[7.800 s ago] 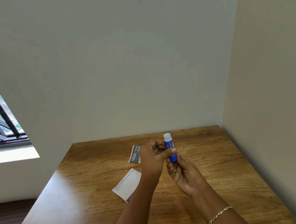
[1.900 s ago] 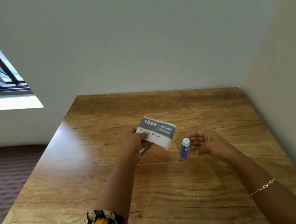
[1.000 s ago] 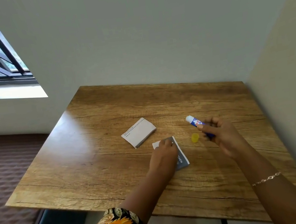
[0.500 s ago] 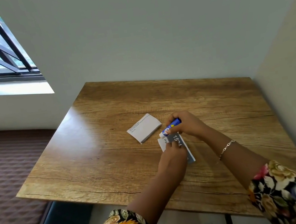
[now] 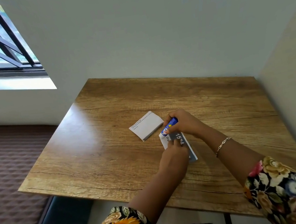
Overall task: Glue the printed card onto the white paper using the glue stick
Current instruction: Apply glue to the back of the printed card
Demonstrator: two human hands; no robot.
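landmark: the printed card (image 5: pixel 183 143), lying flat on the wooden table (image 5: pixel 111 155), printed face up; every place below is told from it.
card axis: its long side runs from the far-left corner toward the near-right corner, roughly away from the person.
left hand (image 5: pixel 174 154): on the card's near half, fingers spread only a little and pressed down on the print, pinning it; it grips nothing.
right hand (image 5: pixel 183 123): at the card's far end, fingers curled closed around the glue stick (image 5: pixel 169 126).
glue stick: it lies low and slanted, its tip pointing left and down at the card's far-left corner; whether the tip touches the paper i cannot tell.
white paper (image 5: pixel 146 125): just beyond the card's far-left corner, close beside it, flat, its own long side running across the card's line; no hand is on it.
key relation: the stick's tip sits at the card's far end, so a glue stroke would likely run along the long axis toward the pinning hand; the right hand is the nearer one to the white paper.
writing on card: white figures on a grey band, "15" clear and the rest partly covered; below it "org", cut off by fingers.
writing on paper: a few small lines along its far edge, too small to read surely.
stick label: blue body with a red and white mark; brand not legible.
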